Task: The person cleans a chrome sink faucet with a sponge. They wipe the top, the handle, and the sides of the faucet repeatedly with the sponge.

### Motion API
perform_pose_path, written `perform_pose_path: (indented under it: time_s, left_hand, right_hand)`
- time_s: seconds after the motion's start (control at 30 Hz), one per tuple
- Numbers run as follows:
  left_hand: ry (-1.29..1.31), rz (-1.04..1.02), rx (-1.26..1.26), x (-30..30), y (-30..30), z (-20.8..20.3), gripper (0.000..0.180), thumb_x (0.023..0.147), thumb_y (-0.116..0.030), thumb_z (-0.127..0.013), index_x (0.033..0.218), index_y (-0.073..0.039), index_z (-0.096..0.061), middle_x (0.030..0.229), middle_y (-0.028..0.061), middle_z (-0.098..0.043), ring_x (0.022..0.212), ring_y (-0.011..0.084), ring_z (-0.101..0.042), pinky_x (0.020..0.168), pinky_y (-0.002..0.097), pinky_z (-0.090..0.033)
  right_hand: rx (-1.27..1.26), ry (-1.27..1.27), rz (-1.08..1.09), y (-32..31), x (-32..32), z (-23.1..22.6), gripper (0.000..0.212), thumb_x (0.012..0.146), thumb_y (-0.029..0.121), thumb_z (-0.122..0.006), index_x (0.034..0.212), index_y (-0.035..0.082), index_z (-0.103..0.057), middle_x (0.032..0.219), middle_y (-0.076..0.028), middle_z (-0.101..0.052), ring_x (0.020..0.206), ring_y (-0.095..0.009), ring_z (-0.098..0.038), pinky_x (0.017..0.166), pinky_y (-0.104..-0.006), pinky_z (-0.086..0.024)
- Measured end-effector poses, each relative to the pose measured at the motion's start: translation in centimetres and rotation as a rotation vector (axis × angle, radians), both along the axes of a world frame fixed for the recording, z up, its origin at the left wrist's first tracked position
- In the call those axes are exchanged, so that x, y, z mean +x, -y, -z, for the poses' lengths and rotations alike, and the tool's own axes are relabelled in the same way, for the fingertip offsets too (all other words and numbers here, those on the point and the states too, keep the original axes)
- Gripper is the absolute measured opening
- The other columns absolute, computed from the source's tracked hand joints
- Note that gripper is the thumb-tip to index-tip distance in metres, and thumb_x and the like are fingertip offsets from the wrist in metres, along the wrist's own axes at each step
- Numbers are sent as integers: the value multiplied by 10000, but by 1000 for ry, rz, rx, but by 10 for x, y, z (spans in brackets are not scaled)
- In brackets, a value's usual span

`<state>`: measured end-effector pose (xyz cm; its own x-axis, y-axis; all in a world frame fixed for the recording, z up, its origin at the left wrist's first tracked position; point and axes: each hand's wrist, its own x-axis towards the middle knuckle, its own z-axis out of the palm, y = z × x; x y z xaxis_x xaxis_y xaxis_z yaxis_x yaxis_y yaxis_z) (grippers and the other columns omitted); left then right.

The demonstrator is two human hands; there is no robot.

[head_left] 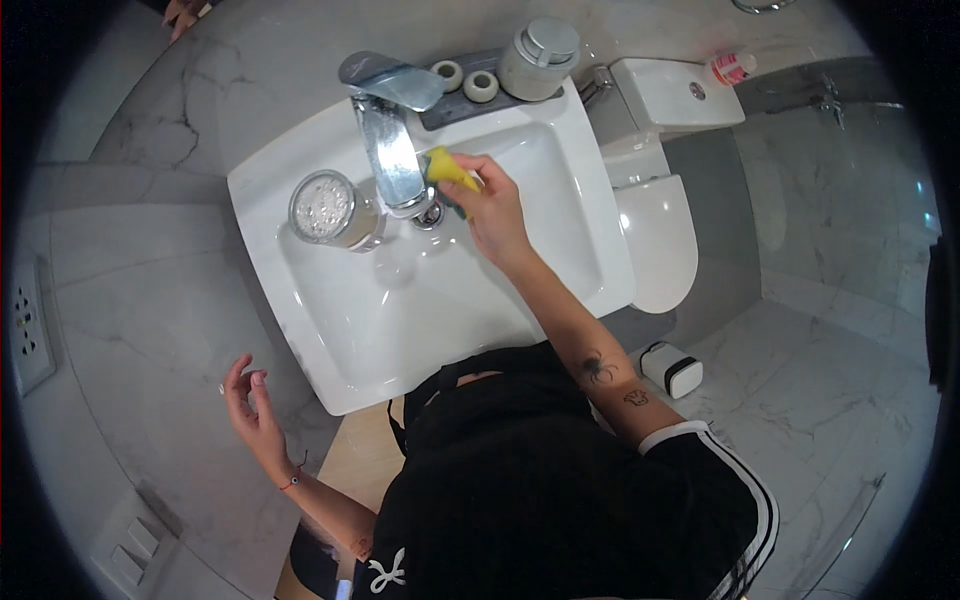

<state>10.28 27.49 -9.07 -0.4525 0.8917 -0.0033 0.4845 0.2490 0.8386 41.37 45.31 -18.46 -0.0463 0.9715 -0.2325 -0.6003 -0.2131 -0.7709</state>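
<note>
My right hand [491, 208] grips a yellow sponge [449, 168] with a darker green part showing under the fingers. The sponge is at the right side of the chrome faucet [392, 150], over the white sink [440, 330]; whether it touches the metal I cannot tell. Left of the faucet, a glass jar [326, 208] of foamy liquid is at the basin's edge. Off the sink's near left side hangs my left hand [252, 408], its fingers loosely bent and apart, with nothing in it.
Behind the basin a dark tray [490, 108] bears a soap dispenser [540, 62] and two small round holders [481, 87]. To the right stand a white toilet [655, 245] and, on the floor, a small white bin [672, 370]. A marble wall [150, 270] lies left.
</note>
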Motion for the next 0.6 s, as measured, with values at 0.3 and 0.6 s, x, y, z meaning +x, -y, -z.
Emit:
perform_pose_path:
  time_s: [0.3,0.6]
  left_hand:
    - [-138,175,-7,16,-33,-9,224,920,-93,-528,1124,-7,-567,1108,79,-578,865,147,-567,836,286,-436]
    - [-136,148,-24,34,-24,-12,208,911,-80,-537,1103,-16,-582,1088,70,-581,859,132,-555,805,271,-439]
  right_hand:
    - [192,413,62,3,-3,-6,301,781,-32,-670,1067,-10,-579,1087,-96,-594,983,-161,-589,880,-265,-471]
    - [193,424,0,18,7,-8,307,778,25,-702,1058,-12,-580,1121,-107,-586,1015,-166,-577,901,-262,-453]
